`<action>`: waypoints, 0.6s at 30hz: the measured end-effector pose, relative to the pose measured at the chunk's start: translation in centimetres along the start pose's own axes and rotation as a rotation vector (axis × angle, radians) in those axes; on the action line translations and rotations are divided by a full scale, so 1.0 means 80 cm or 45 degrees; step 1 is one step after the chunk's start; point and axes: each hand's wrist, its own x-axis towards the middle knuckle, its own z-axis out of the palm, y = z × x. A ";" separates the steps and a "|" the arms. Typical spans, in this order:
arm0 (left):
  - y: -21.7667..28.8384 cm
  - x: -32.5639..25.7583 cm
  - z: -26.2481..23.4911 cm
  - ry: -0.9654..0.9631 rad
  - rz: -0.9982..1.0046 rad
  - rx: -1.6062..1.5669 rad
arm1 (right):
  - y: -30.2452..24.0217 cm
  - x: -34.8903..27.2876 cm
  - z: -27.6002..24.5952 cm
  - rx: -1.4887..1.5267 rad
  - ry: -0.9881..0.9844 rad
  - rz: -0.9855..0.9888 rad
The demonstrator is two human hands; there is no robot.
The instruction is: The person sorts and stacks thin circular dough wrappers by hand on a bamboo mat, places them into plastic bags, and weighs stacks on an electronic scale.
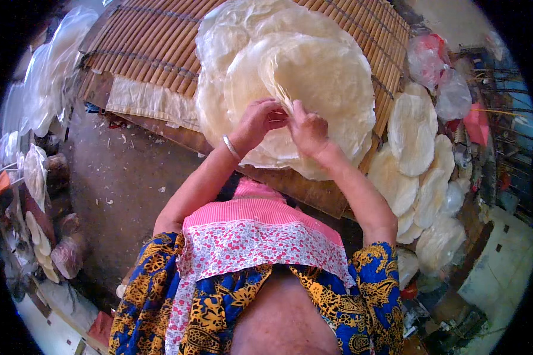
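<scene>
Head view: outdoor work spot, dirt floor [121, 177], slatted bamboo mat [154, 41] tilted across the top on a board. Pale round rice sheets [331, 77] lie overlapped in a heap on the mat, right in front of the person. More finished stacks [411, 133] sit right of the mat, well apart from the hands; plastic bags [441, 77] beyond them. Clear plastic [53, 65] heaped at far left.

Left hand [259, 121], bangle [231, 147] on the wrist, fingers curled and pinched on the near edge of the top sheet. Right hand [307, 127] just beside it, touching or nearly so, fingers also pinched closed on that same edge. A thin lip of sheet sticks up between the two hands.

Step, as I judge it: separating one sheet from the stuck heap, peel just begun at the rim. Next move likely calls for a slow, even pull with both hands spreading apart along the edge; sheets look thin and brittle, so a jerk could crack them.
</scene>
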 end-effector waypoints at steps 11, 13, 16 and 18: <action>-0.019 0.011 -0.084 0.740 0.731 1.584 | 0.229 0.016 -0.246 1.126 0.024 0.311; -0.010 0.002 -0.072 0.763 0.566 1.399 | 0.234 0.017 -0.320 1.115 -0.008 0.273; -0.012 -0.001 -0.093 1.040 0.607 1.133 | 0.181 0.036 -0.396 0.928 -0.023 0.219; -0.012 -0.008 -0.113 1.311 0.775 0.988 | 0.154 0.050 -0.390 0.873 0.004 0.219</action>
